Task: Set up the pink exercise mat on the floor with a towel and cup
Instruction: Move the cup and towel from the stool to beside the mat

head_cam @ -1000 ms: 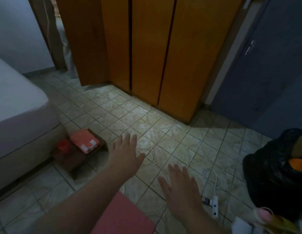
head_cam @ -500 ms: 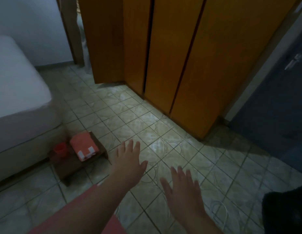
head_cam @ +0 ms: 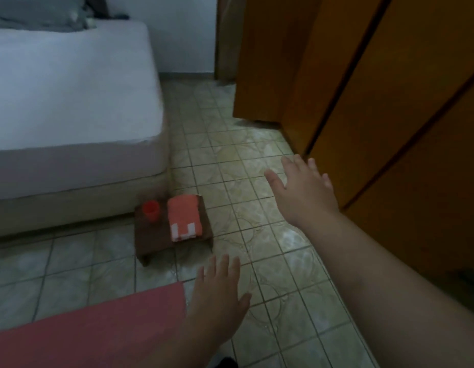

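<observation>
Since a second ago the view has swung left: the pink mat [head_cam: 98, 325] lies unrolled before the stool [head_cam: 151, 240] bearing towel [head_cam: 184, 217] and cup [head_cam: 151, 211]. Left hand [head_cam: 217, 301] and right hand [head_cam: 305, 189] hover spread, empty; fetching comes next.

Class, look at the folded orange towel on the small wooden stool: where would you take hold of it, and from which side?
Probably grip the folded towel across its two long edges, coming from above. It lies flat on the stool, long sides open; the cup stands apart on its left. Both hands, left and right, are open and free.
</observation>
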Available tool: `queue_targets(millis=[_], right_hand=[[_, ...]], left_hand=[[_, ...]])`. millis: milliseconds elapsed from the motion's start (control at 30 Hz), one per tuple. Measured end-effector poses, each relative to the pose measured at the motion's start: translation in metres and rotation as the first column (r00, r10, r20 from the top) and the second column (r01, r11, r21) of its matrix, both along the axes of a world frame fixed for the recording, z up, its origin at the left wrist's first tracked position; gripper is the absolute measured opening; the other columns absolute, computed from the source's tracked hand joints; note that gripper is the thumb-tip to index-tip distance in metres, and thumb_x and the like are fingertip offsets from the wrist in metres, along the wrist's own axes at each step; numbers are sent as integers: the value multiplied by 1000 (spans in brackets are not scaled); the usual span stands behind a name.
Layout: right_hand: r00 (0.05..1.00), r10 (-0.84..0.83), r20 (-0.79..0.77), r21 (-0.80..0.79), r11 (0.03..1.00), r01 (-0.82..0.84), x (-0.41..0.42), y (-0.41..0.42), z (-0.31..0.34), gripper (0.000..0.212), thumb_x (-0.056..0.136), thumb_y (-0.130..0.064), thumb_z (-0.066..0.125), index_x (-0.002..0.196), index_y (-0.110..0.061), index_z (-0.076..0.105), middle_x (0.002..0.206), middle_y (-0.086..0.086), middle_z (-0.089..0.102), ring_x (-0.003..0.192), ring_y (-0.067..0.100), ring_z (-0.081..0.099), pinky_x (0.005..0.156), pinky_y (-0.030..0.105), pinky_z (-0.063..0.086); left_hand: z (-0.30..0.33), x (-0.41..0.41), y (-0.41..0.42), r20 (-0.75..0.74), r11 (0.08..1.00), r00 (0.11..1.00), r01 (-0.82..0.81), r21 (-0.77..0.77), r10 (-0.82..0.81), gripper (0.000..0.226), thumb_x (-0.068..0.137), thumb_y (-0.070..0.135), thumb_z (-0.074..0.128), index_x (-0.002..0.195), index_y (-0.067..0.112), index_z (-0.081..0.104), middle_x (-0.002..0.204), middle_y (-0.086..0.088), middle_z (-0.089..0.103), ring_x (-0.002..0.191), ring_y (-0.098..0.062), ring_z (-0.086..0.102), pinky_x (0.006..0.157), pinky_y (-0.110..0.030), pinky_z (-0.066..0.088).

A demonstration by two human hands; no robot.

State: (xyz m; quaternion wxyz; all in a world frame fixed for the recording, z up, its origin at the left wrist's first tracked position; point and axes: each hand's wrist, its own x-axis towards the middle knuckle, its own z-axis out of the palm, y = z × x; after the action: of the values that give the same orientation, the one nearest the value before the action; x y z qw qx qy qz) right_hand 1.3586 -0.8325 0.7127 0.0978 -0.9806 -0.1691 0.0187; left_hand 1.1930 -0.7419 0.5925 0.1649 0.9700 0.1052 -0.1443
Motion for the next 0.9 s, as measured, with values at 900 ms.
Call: queue_targets(millis=[900], right_hand=[[840,443,-314,-24,881,-473,176,219,-272,66,93,-59,18,150,-27,14,162,1,4,148,21,-2,119,47,3]], left_hand=[[-145,229,260,89,739,736,-674,7,671,74,90,48,44,149,17,12,159,-9,11,146,-30,6,118,-48,13]])
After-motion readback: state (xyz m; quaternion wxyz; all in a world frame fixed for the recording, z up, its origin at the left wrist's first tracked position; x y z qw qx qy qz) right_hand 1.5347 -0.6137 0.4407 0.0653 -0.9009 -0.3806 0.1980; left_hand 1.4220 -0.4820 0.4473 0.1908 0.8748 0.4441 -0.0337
